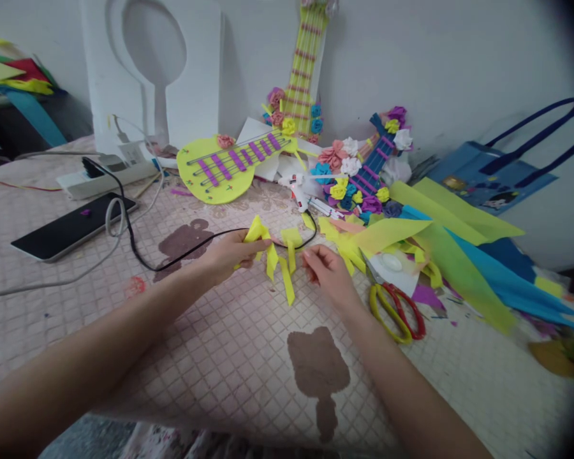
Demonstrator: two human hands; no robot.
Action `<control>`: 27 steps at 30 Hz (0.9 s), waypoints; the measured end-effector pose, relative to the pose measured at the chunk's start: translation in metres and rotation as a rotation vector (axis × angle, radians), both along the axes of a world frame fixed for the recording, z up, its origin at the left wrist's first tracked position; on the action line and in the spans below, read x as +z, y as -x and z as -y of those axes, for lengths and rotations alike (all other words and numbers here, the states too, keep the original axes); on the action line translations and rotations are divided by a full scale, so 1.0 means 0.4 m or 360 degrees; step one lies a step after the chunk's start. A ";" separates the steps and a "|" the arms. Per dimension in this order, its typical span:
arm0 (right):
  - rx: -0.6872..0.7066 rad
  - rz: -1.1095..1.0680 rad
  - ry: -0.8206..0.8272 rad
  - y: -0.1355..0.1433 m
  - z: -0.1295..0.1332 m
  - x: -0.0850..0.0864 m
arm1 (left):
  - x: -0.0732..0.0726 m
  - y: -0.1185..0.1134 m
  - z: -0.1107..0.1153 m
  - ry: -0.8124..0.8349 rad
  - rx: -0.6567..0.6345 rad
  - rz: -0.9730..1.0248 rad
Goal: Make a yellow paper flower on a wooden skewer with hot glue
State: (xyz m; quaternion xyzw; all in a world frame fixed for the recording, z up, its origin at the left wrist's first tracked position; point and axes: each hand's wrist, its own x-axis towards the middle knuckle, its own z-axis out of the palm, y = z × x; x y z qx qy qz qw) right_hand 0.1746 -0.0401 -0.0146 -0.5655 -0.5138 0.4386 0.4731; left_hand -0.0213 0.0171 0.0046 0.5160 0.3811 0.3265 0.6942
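My left hand (234, 250) is closed on a folded piece of yellow crepe paper (256, 228), which sticks up above the fingers. Below and right of it, narrow yellow strips (287, 280) hang or lie; I cannot tell whether all are joined to the held piece. To their right, my right hand (329, 273) has its fingertips pinched together, and whatever is between them is too small to make out. A white glue gun (298, 192) stands behind the hands, its black cord passing behind my left hand. Scissors (397, 312) with yellow and red handles lie right of my right hand.
Yellow and blue crepe sheets (459, 248) spread on the right, before a blue bag (488, 175). A yellow paper guitar (215, 175) and a flowered blue one (375, 166) stand behind. At left are a tablet-like black slab (71, 226) and a power strip (83, 183).
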 end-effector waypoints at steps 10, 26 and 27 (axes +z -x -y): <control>0.0111 0.0829 -0.0389 0.015 -0.027 -0.023 | 0.012 0.040 -0.049 -0.0124 0.0109 -0.0212; 0.0084 0.0232 -0.0048 0.045 -0.022 -0.012 | 0.010 0.028 -0.032 -0.0071 -0.0151 -0.0202; 0.0133 0.0082 0.0024 0.043 -0.017 -0.013 | 0.012 0.024 -0.025 -0.0051 -0.0178 -0.0163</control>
